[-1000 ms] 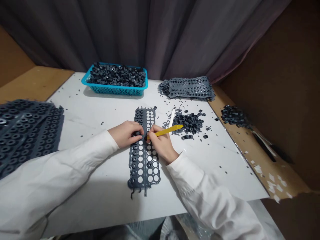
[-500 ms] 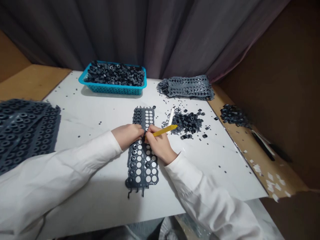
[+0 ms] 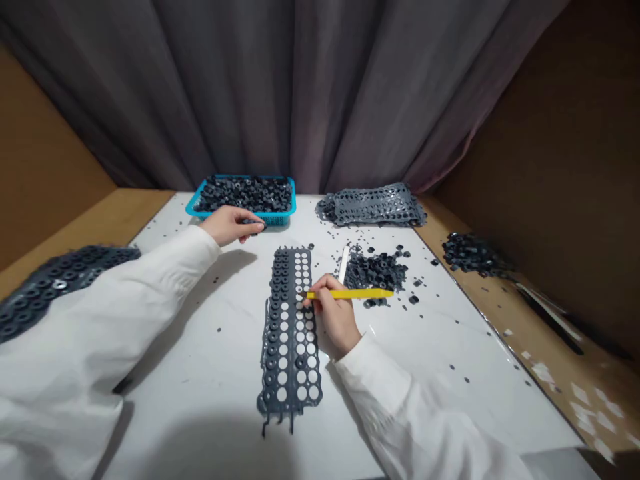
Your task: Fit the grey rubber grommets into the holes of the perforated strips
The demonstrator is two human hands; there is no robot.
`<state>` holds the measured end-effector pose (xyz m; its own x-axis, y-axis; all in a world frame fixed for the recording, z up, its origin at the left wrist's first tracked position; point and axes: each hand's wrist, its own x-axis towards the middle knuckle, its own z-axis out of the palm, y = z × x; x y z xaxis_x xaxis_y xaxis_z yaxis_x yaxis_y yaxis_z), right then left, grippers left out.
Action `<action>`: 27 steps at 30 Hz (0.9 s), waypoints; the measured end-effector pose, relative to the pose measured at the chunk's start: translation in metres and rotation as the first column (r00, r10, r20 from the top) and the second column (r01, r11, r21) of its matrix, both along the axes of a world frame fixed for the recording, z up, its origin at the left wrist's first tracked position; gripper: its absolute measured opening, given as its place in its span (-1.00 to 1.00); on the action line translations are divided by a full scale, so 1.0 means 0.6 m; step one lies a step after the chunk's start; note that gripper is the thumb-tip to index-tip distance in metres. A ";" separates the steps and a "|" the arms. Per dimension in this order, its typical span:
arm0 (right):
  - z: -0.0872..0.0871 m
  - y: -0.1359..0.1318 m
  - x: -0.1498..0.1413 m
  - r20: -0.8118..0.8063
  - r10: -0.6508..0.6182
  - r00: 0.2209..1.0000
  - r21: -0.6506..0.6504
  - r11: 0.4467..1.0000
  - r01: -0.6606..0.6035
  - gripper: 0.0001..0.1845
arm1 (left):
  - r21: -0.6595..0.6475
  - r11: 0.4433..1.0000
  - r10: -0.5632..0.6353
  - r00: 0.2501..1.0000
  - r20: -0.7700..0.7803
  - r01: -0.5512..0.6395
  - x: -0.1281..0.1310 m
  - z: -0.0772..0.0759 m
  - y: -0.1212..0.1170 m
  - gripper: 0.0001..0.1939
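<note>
A long dark grey rubber sheet (image 3: 290, 327) full of round holes and ring parts lies lengthwise in the middle of the white table (image 3: 200, 320). My right hand (image 3: 334, 313) rests at its right edge, closed on a yellow stick tool (image 3: 355, 293) whose tip points left at the sheet. My left hand (image 3: 231, 225) is stretched out to the front rim of the blue basket (image 3: 245, 200), which is filled with dark ring parts. Its fingertips pinch a small dark part at the rim.
A loose heap of dark rings (image 3: 375, 270) and a white stick (image 3: 343, 264) lie right of the sheet. Emptied sheets (image 3: 373, 203) are piled at the back. More filled sheets (image 3: 55, 283) are stacked at the left. Another ring heap (image 3: 470, 253) and dark tools (image 3: 555, 320) sit on the cardboard at the right.
My left hand left the sheet and reached forward to the blue basket with a small part. My right hand stayed by the sheet, the yellow tool now level. The camera tilted up.
</note>
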<state>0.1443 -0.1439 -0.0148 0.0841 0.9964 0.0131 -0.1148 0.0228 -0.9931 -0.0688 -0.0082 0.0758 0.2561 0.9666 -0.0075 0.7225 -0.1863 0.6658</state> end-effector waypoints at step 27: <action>-0.005 0.000 -0.021 0.054 0.050 0.997 -0.045 0.998 -0.048 -0.90 | 0.229 0.964 0.003 0.850 -0.527 0.139 0.092 0.001 0.347 -0.81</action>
